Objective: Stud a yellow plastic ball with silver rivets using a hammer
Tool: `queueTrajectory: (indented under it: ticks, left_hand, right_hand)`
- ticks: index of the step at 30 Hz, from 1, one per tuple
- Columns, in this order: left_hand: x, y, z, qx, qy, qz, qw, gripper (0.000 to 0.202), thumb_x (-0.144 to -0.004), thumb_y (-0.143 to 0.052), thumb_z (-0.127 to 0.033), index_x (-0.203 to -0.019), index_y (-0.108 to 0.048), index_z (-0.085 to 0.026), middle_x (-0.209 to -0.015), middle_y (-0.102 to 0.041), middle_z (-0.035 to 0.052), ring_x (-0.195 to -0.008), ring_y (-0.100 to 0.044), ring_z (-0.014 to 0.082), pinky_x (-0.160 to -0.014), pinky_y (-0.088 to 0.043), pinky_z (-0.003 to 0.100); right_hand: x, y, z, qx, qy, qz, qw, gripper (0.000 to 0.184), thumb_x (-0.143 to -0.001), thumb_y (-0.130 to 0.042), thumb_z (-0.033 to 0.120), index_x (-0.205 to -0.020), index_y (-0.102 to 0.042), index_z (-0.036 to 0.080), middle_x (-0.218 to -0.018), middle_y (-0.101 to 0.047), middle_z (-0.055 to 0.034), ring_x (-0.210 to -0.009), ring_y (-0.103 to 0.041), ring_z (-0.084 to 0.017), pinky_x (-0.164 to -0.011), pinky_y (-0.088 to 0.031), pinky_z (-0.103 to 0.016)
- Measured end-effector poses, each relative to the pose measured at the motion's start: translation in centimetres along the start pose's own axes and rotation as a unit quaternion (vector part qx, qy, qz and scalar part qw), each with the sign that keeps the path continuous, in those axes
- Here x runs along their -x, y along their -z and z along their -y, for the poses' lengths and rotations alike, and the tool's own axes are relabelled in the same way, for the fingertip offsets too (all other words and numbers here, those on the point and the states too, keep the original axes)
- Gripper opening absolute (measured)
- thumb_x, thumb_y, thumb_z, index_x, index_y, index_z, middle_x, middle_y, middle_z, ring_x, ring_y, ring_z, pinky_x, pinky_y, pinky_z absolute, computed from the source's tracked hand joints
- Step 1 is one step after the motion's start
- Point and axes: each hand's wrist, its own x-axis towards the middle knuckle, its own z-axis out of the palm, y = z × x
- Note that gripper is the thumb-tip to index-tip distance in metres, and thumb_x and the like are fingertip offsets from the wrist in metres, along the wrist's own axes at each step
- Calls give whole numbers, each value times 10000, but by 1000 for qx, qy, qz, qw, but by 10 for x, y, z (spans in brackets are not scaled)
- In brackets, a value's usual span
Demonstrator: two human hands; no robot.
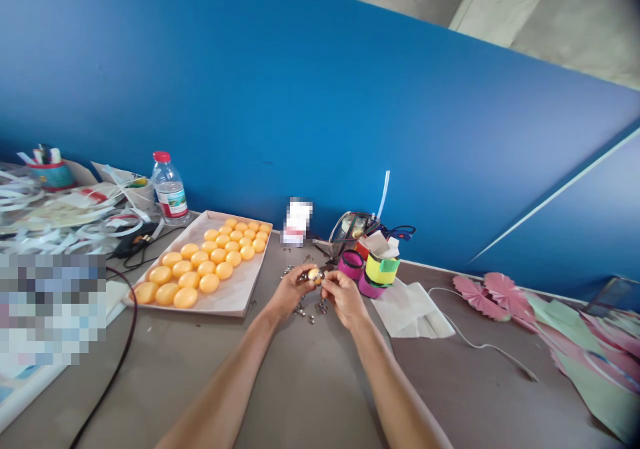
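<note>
My left hand [290, 290] and my right hand [344, 294] meet above the grey table [310, 382], fingers pinched together around a small yellow-orange piece [315, 274] held between them. Small dark metal bits [309, 310] lie scattered on the table just under and behind my hands. To the left of my left hand a shallow tray [235, 297] carries several rows of yellow-orange domed pieces [210, 257].
Rolls of coloured tape [373, 272] and white paper sheets [413, 309] sit right of my hands. A water bottle [169, 188], cables and paper strips [65, 226] crowd the left. Pink paper fans [483, 294] lie at right, a white cord [485, 346] crosses the table, and a blue wall [320, 116] stands behind.
</note>
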Motion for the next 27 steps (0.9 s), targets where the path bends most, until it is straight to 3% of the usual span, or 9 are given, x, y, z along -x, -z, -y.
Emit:
queueTrajectory:
  ticks: [8,14,16,18,20,22,25,27]
  left_hand:
    - [0,-4,0,-21,-5,-15,1000,323,-594,-722,-204,-909,-656,-171,-859,-619,41,-791,-562,163,-771,-440,290]
    - [2,-4,-2,140,55,20,988,385,-629,-717,-238,-992,-602,-175,-932,-633,56,-846,-593,172,-838,-442,352]
    - [3,-3,-5,169,75,28,982,405,-633,-719,-226,-1014,-591,-174,-939,-639,63,-835,-611,172,-844,-441,351]
    - [3,-2,-9,186,79,32,979,423,-642,-715,-214,-1041,-580,-176,-925,-645,66,-817,-625,174,-837,-444,344]
    - [4,-1,-13,202,76,33,976,435,-659,-701,-207,-1072,-567,-179,-912,-648,69,-810,-632,179,-825,-449,340]
    - [4,-1,-17,212,70,31,974,437,-671,-691,-202,-1087,-560,-181,-911,-649,70,-807,-635,179,-817,-452,334]
    - [5,-1,-20,221,64,28,973,430,-684,-677,-198,-1097,-558,-177,-894,-651,68,-795,-638,180,-813,-451,337]
    - [5,-2,-20,225,66,28,972,420,-693,-668,-196,-1097,-558,-169,-869,-653,68,-784,-639,181,-806,-452,341]
  right_hand:
    - [-4,1,-9,63,15,-42,997,202,-576,-637,298,-651,-482,193,-492,-490,71,-439,-438,-84,-486,-329,-222]
    - [-7,5,-7,-20,34,-12,999,215,-636,-615,359,-665,-473,201,-521,-472,62,-446,-417,-84,-499,-339,-232]
    - [-10,12,-6,-3,67,-46,997,208,-664,-592,377,-687,-484,201,-537,-469,58,-446,-401,-85,-498,-335,-235]
    - [-14,22,-6,91,109,-108,984,183,-698,-553,376,-733,-520,200,-529,-468,51,-471,-413,-106,-517,-344,-246]
    - [-16,33,-8,262,156,-153,940,148,-711,-532,334,-738,-559,191,-632,-550,-3,-603,-492,-154,-606,-379,-279]
    - [-17,42,-11,421,183,-173,871,119,-724,-502,273,-743,-578,183,-765,-595,-57,-751,-532,-193,-696,-382,-302]
    - [-15,50,-15,588,141,-165,779,152,-730,-508,219,-848,-598,185,-878,-611,-94,-834,-549,-205,-719,-369,-300]
    - [-12,50,-16,644,98,-144,745,173,-749,-504,217,-890,-601,189,-919,-614,-105,-850,-559,-206,-705,-364,-294]
